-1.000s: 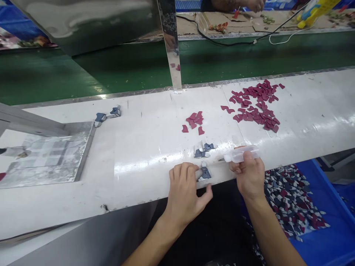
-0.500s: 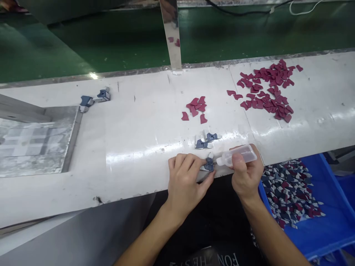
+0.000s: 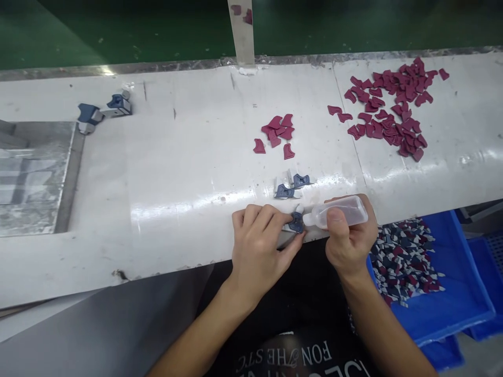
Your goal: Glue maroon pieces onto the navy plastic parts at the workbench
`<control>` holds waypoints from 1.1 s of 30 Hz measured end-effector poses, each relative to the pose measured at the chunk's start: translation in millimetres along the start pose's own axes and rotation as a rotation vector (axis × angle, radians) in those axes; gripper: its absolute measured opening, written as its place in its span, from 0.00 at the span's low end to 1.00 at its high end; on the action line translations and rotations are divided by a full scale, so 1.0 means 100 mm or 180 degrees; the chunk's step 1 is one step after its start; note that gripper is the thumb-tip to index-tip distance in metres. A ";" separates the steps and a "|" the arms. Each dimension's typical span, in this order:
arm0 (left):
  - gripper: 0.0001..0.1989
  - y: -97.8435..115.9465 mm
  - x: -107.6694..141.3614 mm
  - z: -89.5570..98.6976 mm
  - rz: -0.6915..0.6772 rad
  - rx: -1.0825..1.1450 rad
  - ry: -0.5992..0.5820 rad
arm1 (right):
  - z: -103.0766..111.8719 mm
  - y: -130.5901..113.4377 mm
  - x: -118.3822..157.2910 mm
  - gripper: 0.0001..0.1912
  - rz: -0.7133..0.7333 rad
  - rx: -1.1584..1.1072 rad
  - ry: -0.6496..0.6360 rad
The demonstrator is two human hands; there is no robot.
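Observation:
My left hand (image 3: 261, 246) pinches a small blue-and-white plastic part (image 3: 296, 223) against the table's front edge, thumb below it and forefinger on its left side. My right hand (image 3: 349, 235) is wrapped round a translucent squeeze bottle (image 3: 346, 210), tilted so that its nozzle end (image 3: 309, 219) meets the part's right side; the tip itself is hard to make out. Just behind lie two similar blue-and-white parts, one (image 3: 285, 191) a bit left of the other (image 3: 302, 180). Farther back is a small group of dark red plastic pieces (image 3: 275, 131).
A large spread of dark red pieces (image 3: 404, 104) covers the back right of the white table (image 3: 188, 173). Two blue-and-grey parts (image 3: 89, 114) lie at the left beside a metal plate (image 3: 65, 199). Below the right edge stands a blue bin (image 3: 459, 283) holding many mixed pieces.
The camera view has shifted, so the table sits higher in the picture. The bottle's nozzle has come closer to the part; both hands keep their holds.

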State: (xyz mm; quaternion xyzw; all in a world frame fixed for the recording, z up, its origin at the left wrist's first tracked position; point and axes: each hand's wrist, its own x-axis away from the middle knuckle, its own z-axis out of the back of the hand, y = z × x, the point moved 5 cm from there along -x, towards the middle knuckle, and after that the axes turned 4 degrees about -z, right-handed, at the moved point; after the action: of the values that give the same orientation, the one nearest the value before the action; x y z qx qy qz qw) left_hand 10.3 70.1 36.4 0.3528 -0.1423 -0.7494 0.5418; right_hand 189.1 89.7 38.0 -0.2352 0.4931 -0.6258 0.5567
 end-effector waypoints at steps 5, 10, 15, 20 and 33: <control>0.10 0.00 0.00 0.00 -0.0022 -0.0028 -0.0017 | 0.03 0.00 0.02 0.18 -0.0018 0.0006 -0.0150; 0.09 0.02 -0.01 0.01 -0.0016 -0.0077 -0.0033 | 0.12 -0.03 0.00 0.16 0.0072 0.0083 -0.0140; 0.08 0.02 -0.02 0.01 -0.0027 -0.0078 -0.0019 | 0.17 -0.06 -0.03 0.16 0.0219 0.0163 -0.0220; 0.09 0.02 -0.02 0.00 -0.0041 -0.0106 0.0000 | 0.14 -0.06 -0.07 0.17 0.0261 0.0222 -0.0123; 0.09 0.01 -0.02 0.00 -0.0028 -0.0068 -0.0002 | -0.02 -0.01 -0.10 0.17 0.0326 0.0180 0.0238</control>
State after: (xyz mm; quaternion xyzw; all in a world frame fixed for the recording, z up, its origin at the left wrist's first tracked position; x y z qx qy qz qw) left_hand 11.3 71.2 37.5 0.3475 -0.1330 -0.7534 0.5422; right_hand 189.1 99.8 40.8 -0.1704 0.5071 -0.6186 0.5755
